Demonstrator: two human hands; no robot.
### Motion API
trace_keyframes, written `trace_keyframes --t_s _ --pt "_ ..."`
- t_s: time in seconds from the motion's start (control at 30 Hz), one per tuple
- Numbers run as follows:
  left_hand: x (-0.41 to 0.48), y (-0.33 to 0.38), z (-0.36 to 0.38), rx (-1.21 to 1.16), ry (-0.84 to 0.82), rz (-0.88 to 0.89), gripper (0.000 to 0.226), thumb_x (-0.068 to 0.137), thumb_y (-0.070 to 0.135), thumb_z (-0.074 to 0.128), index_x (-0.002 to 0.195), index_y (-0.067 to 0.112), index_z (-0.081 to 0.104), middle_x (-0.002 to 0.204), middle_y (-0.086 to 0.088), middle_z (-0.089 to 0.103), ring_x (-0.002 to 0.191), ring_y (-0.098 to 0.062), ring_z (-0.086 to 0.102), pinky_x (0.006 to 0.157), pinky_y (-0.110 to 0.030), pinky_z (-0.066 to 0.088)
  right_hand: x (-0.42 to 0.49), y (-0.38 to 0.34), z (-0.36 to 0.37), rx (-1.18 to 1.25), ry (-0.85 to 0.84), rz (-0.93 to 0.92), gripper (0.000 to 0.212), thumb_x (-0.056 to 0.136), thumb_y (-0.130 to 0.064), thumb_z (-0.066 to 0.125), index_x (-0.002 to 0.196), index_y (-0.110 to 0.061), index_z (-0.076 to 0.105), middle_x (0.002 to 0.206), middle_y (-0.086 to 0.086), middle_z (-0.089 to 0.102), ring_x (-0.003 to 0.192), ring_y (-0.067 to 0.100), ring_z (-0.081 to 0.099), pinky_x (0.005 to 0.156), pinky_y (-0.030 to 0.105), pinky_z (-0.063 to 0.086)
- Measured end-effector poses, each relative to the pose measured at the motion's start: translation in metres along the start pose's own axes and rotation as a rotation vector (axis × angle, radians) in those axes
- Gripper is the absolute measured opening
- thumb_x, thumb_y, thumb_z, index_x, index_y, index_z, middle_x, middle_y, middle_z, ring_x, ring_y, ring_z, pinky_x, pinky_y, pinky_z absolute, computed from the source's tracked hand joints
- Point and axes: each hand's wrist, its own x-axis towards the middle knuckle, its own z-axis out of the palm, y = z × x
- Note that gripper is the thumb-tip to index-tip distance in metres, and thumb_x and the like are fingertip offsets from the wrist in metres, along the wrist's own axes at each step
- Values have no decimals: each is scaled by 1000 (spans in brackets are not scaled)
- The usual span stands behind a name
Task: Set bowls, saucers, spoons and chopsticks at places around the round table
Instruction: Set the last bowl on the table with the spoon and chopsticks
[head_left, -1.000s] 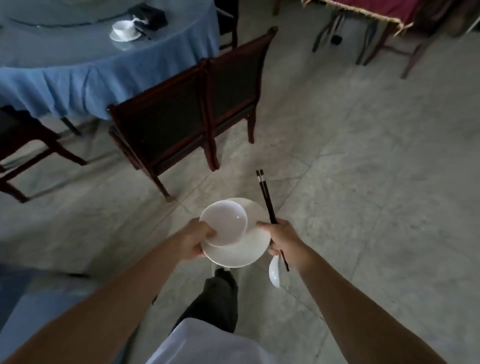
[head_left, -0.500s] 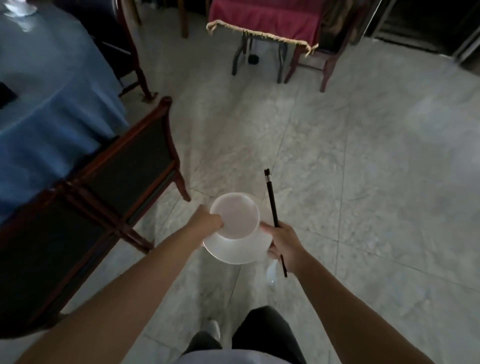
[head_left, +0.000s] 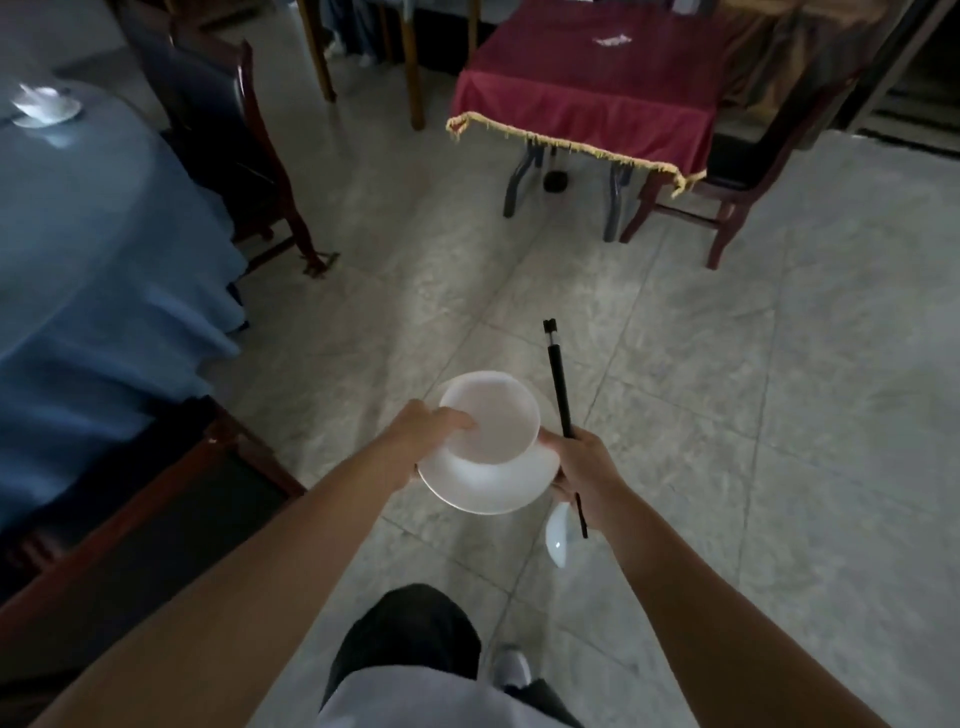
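Underfoot, mostly: pale stone-tiled floor, filling centre and right of view. Left side taken up by round table under blue cloth, folds hanging low. At top, second table draped in red cloth with yellow fringe, metal legs showing beneath. Dark wooden chairs: one at lower left, close against the blue cloth; one further along the same table; one just beside the red cloth, on its right. Both bare forearms reaching forward from bottom edge, above a dark trouser leg and a pale shoe. Left hand: thumb hooked over the bowl's near rim, fingers hidden under the saucer, the two pinched together. Right hand: curled tight round chopsticks and spoon handle, thumb tip touching the saucer's right edge. Saucer: white, held in the air over the floor, right of the round table and apart from it. Bowl: white, seated on the saucer, set toward its far side. Chopsticks: black, paired, jutting forward out of the fist, short ends showing below it. Spoon: white, hanging scoop-down under the right hand. Far upper left, on the blue cloth: small white place setting, blurred.
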Motion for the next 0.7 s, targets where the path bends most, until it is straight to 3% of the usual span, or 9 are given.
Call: trace_keyframes --t_s 0.07,0.17,0.23,0.33,0.4,0.53,0.63,0.7 --pt "43 46 -5 -208 -8 9 54 73 46 76 115 13 68 102 -13 73 86 -34 70 70 -40 57 56 -50 0 -36 -25 -3 21 86 -27 72 102 -13 70 63 5 62 46 18 50 40 24 33" --pt "127 103 -16 -452 92 8 37 91 56 56 94 21 68 74 -2 68 63 -23 62 53 -28 49 145 -117 10 -70 -87 -26 23 86 -28 73 101 -12 70 68 11 56 51 21 44 41 26 30" --pt "185 139 -24 -549 185 45 33 94 49 57 95 18 69 76 -5 68 62 -24 60 57 -31 51 207 -163 22 -81 -130 -62 25 85 -27 74 101 -9 69 61 7 53 47 18 41 42 27 30" --pt "265 200 -40 -608 225 87 38 94 33 64 116 2 68 106 -19 69 88 -35 66 81 -49 54 295 -233 47 -100 -183 -84 26 88 -23 71 104 -3 67 54 2 48 41 15 36 38 25 25" --pt "314 248 -60 -635 181 84 38 91 27 68 117 -1 67 116 -22 69 103 -40 66 90 -56 54 348 -283 67 -88 -187 -87 26 89 -21 70 106 -2 66 54 2 46 41 15 33 38 24 23" --pt "403 339 -98 -782 192 22 31 82 22 79 105 4 67 91 -12 75 78 -29 72 70 -46 60 440 -378 107 -105 -184 -51 21 91 -17 67 106 -4 66 54 3 46 39 13 34 38 25 25" --pt "473 395 -132 -825 211 -8 28 83 22 78 100 2 66 79 -10 76 68 -26 73 58 -43 61 517 -438 149 -104 -218 -68 12 90 -15 67 96 -4 66 51 1 46 36 12 34 36 24 24" --pt "528 429 -161 -829 214 -9 36 86 25 75 111 0 66 99 -16 76 90 -33 73 76 -50 60 583 -476 184 -141 -218 -77 8 90 -15 67 87 -9 64 47 -1 46 32 11 33 36 22 23"
